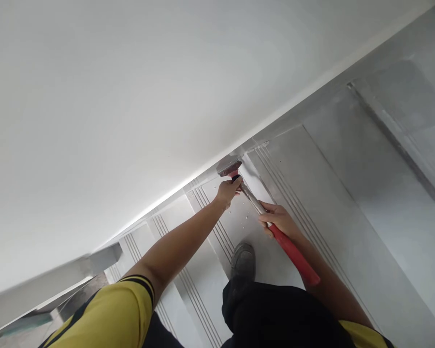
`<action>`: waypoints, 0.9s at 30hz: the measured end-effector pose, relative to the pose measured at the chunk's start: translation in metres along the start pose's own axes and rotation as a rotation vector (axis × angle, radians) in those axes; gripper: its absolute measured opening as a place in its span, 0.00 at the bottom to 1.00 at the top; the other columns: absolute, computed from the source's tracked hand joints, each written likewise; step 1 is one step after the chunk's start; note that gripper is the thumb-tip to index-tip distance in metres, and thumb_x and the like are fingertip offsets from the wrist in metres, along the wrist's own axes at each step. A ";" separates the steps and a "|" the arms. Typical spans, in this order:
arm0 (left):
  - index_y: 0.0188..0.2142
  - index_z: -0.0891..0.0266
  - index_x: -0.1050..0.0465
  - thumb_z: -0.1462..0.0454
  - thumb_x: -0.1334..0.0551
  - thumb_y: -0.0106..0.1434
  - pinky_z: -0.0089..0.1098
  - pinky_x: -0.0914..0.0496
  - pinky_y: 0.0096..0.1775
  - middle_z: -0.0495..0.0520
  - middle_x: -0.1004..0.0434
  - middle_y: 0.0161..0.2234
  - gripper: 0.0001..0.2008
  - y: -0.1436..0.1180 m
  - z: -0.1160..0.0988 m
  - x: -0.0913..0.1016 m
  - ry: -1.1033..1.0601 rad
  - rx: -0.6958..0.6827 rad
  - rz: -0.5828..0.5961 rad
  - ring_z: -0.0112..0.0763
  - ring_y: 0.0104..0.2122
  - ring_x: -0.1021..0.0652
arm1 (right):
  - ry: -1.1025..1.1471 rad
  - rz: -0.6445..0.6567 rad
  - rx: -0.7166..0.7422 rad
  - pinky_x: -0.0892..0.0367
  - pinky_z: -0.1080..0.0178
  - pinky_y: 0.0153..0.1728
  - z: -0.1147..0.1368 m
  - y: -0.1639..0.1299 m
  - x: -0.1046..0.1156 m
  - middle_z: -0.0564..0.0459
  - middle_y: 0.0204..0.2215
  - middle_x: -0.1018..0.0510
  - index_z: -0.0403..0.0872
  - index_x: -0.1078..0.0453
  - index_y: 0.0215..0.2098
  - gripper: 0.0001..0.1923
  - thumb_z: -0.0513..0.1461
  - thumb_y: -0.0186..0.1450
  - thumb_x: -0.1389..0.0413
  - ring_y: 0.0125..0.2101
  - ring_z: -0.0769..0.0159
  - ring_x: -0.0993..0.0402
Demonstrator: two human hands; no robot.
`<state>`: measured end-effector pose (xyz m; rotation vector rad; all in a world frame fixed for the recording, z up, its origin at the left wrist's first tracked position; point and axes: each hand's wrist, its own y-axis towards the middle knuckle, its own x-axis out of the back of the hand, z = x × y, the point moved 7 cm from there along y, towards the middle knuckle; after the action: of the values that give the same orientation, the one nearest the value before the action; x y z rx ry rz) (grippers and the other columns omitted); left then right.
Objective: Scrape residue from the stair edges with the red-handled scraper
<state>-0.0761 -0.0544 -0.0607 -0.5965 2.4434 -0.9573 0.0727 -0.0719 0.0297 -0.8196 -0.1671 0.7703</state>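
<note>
A long-handled scraper (pixel 254 199) slants across the middle of the head view, with a metal shaft, a red grip at the lower end and a wide, dirty blade. My left hand (pixel 226 194) is closed round its neck, just behind the blade head (pixel 229 168). Further down, my right hand (pixel 280 220) wraps the shaft where the red grip begins. The blade is at the skirting along the foot of the white wall (pixel 188 96); whether its edge touches is hard to tell. Small white crumbs (pixel 245 220) lie on the stair tread below my hands.
Pale stairs (pixel 199 251) with grooved edges run down to the left and up to the right beside the wall. My shoe (pixel 243 261) stands on the tread under the scraper. At the lower left, a wall edge (pixel 108 258) borders a lower area.
</note>
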 end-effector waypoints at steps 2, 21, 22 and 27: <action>0.28 0.66 0.26 0.54 0.35 0.51 0.31 0.36 0.32 0.61 0.22 0.29 0.15 -0.001 -0.001 -0.001 -0.005 0.008 0.002 0.31 0.29 0.25 | -0.014 -0.013 0.004 0.49 0.71 0.11 0.002 0.000 0.001 0.63 0.16 0.35 0.45 0.35 0.51 0.26 0.39 0.53 0.47 0.10 0.75 0.40; 0.33 0.64 0.26 0.50 0.33 0.47 0.29 0.35 0.31 0.58 0.22 0.32 0.21 -0.011 0.001 0.009 -0.072 -0.016 0.040 0.30 0.31 0.24 | 0.074 0.090 -0.026 0.50 0.71 0.10 0.001 -0.009 -0.001 0.63 0.17 0.36 0.45 0.39 0.52 0.27 0.41 0.53 0.46 0.10 0.77 0.41; 0.33 0.64 0.26 0.50 0.33 0.47 0.29 0.35 0.31 0.58 0.22 0.33 0.21 -0.012 0.000 0.010 -0.077 -0.017 0.037 0.29 0.31 0.24 | 0.083 0.098 -0.029 0.50 0.71 0.10 0.002 -0.010 0.000 0.63 0.17 0.35 0.45 0.39 0.52 0.27 0.41 0.54 0.46 0.10 0.77 0.41; 0.28 0.66 0.28 0.52 0.32 0.46 0.29 0.36 0.29 0.58 0.24 0.26 0.19 0.000 0.014 0.016 -0.087 0.048 -0.047 0.29 0.27 0.25 | 0.096 0.106 -0.061 0.51 0.71 0.10 -0.009 0.016 0.001 0.63 0.16 0.37 0.42 0.35 0.45 0.22 0.41 0.52 0.45 0.09 0.78 0.44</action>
<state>-0.0814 -0.0696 -0.0740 -0.6675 2.3328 -0.9849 0.0684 -0.0692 0.0119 -0.9271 -0.0623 0.8263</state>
